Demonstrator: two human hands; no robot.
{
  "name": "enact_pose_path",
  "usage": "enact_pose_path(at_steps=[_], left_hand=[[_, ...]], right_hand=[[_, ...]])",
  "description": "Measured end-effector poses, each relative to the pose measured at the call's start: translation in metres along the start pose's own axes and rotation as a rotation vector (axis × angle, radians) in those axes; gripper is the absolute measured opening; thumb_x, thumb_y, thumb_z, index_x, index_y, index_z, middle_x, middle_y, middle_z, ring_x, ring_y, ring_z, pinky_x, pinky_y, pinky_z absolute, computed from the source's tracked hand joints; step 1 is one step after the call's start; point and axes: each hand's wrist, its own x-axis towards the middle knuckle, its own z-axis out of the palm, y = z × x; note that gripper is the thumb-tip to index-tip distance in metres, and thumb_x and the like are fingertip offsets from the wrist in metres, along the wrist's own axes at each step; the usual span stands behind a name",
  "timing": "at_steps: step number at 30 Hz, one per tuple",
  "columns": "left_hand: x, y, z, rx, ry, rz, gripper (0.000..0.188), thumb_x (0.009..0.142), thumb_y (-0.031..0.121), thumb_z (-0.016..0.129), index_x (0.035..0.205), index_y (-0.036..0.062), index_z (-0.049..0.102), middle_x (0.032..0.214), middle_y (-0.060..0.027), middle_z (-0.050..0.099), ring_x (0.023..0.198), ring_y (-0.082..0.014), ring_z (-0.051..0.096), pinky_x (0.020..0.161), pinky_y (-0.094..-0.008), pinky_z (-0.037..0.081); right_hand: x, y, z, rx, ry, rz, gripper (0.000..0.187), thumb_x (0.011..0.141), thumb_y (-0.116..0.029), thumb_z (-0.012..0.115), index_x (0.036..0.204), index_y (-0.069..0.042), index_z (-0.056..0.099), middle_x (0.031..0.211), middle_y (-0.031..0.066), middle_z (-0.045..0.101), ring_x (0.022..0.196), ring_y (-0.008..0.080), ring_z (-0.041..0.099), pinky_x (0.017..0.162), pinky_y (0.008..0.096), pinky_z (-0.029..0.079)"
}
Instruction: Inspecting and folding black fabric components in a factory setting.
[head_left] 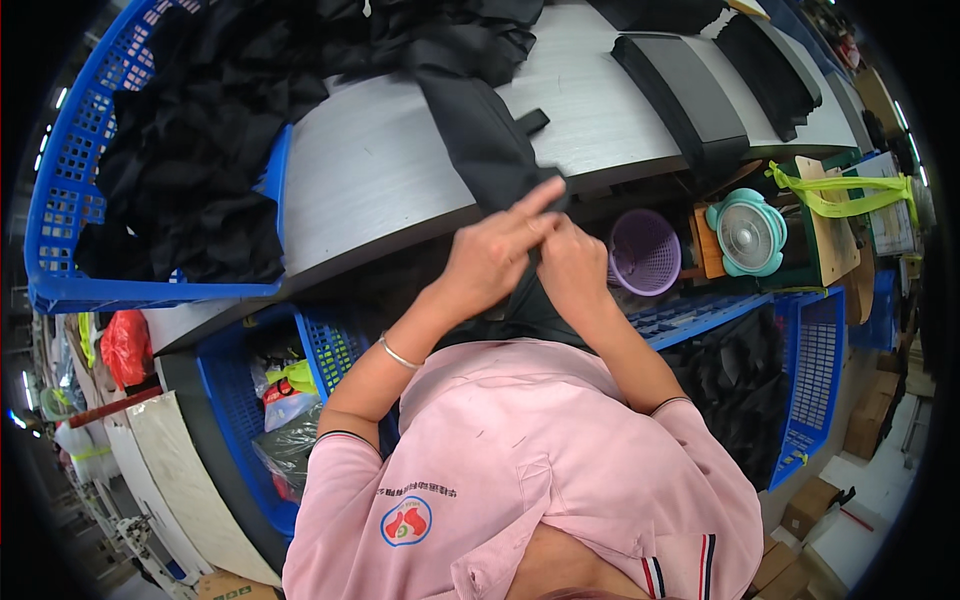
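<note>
A long black fabric piece with a small side tab hangs over the near edge of the grey table. Its lower end is between my two hands, which meet in front of my body. My left hand has its index finger stretched along the fabric's end, the other fingers bent in against it. Close beside it, my right hand is closed on the same end, fingertips partly hidden. Black fabric lies heaped at the far end of the piece.
A blue basket full of black fabric stands on the table at left. Black stacks lie at right. Below are a purple bin, a turquoise fan and blue crates at either side of me.
</note>
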Motion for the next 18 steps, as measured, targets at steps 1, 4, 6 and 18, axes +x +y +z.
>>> enact_pose_path(at_steps=[1,4,6,18], left_hand=[[-0.003,0.005,0.002,-0.038,-0.071,0.031,0.051,0.071,-0.011,0.058,0.119,0.0029,0.065,0.146,-0.0087,0.054,0.106,-0.0278,0.068,0.082,-0.0341,0.056],[-0.007,0.007,0.003,0.018,-0.004,0.071,0.05,0.074,-0.01,0.061,0.122,0.0044,0.066,0.144,-0.0106,0.055,0.102,-0.0275,0.069,0.08,-0.0324,0.056],[-0.014,0.006,0.0,0.055,0.122,0.055,0.051,0.076,-0.009,0.063,0.124,0.0043,0.065,0.145,-0.0121,0.055,0.1,-0.0267,0.069,0.079,-0.0314,0.056],[-0.018,0.008,0.033,0.079,0.508,-0.222,0.085,0.069,0.0,0.07,0.148,0.0053,0.04,0.154,-0.0178,0.035,0.126,-0.031,0.045,0.091,-0.0369,0.047]], right_hand=[[0.006,0.003,0.009,0.157,-0.036,0.047,0.022,0.081,-0.006,0.065,0.102,-0.007,0.069,0.068,0.0123,0.061,0.061,0.0281,0.066,0.055,0.0397,0.053],[0.015,0.011,0.03,0.416,-0.162,0.281,0.008,0.076,-0.011,0.069,0.082,-0.005,0.068,0.067,0.0161,0.063,0.065,0.0352,0.066,0.059,0.0447,0.052],[0.017,0.016,0.036,0.388,0.019,0.182,0.011,0.075,-0.008,0.069,0.084,-0.004,0.067,0.068,0.0168,0.064,0.066,0.0405,0.065,0.06,0.0454,0.052],[0.024,0.015,0.01,1.747,0.275,0.83,0.035,0.094,-0.007,0.065,0.126,0.001,0.056,0.118,0.0077,0.063,0.104,0.0164,0.06,0.091,0.0323,0.05]])
